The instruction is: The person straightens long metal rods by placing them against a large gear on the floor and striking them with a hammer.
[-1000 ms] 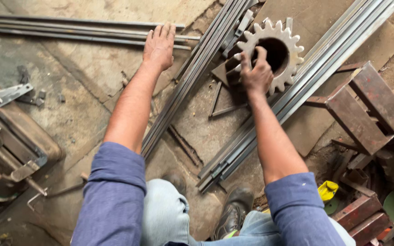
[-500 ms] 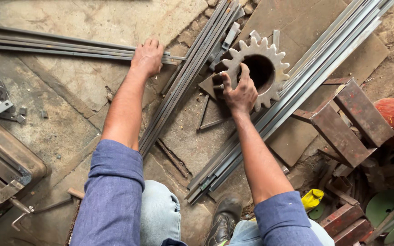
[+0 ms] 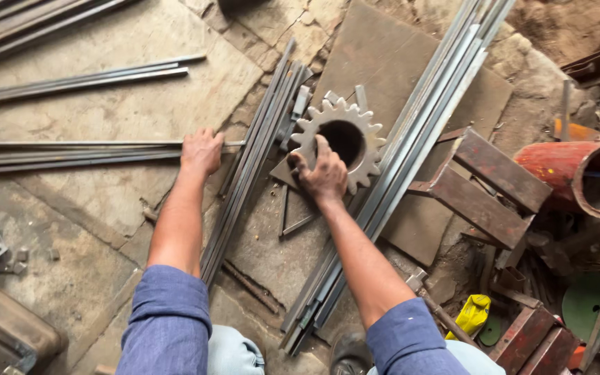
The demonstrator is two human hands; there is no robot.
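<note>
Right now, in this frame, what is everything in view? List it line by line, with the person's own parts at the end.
toothed gear wheel: one, pale grey, flat on the floor at top centre, under the right hand
steel bar bundle: one long bundle, grey, lying diagonally right of the gear
thinner bar bundle: one, grey, diagonal between the two arms
flat strips: several, grey, lying leftwards from the left hand
rusty metal stool: one, brown-red, right of the long bundle
red drum: one, red, open end showing, right edge
yellow object: one, kind unclear, lower right
left hand: resting on the strips, fingers spread
right hand: gripping the gear's rim
blue sleeves: two, bottom edge
</note>
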